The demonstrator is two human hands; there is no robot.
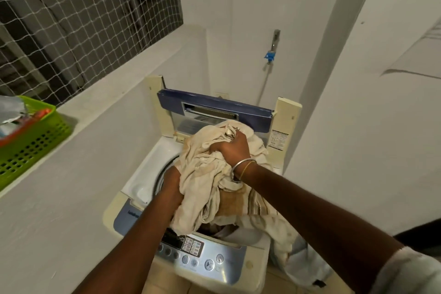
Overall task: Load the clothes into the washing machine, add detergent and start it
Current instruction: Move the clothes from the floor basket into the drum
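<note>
Right hand [230, 148] gripping cloth [202, 174] overhanging washer [140, 190], left hand [170, 181]

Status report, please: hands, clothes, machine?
Right hand grips cream clothes bundle over drum; left hand against it, fingers hidden. One end hangs outside, front right. Lid up.

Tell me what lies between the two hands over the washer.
Head view: the cream cloth bundle fills the gap. The right hand grips its top; the left hand has its fingers buried in its side.
</note>
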